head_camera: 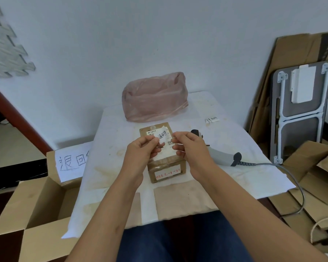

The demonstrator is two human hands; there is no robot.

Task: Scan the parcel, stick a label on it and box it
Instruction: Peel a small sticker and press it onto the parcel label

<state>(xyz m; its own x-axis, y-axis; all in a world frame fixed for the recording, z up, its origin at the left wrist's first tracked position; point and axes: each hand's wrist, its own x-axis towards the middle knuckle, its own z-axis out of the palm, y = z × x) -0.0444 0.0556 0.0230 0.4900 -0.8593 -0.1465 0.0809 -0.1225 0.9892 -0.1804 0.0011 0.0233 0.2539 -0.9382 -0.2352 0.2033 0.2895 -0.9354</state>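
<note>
A small brown cardboard parcel [166, 167] stands in the middle of the white-covered table [121, 167], with a printed shipping slip on top and a white tag on its near face. Just above it, my left hand [143, 148] and my right hand [190, 146] pinch a small white handwritten label [162, 137] between their fingertips. The grey handheld scanner [221, 155] lies on the table right of the parcel, its cable running off the right edge. An open cardboard box [44, 201] with a handwritten paper sign stands on the floor at the left.
A pink plastic bag [154, 98] sits at the table's back against the wall. A few spare labels [212, 120] lie at the back right. Flattened cardboard and a folded table [299, 112] lean at the right; more cardboard boxes [314, 167] lie below.
</note>
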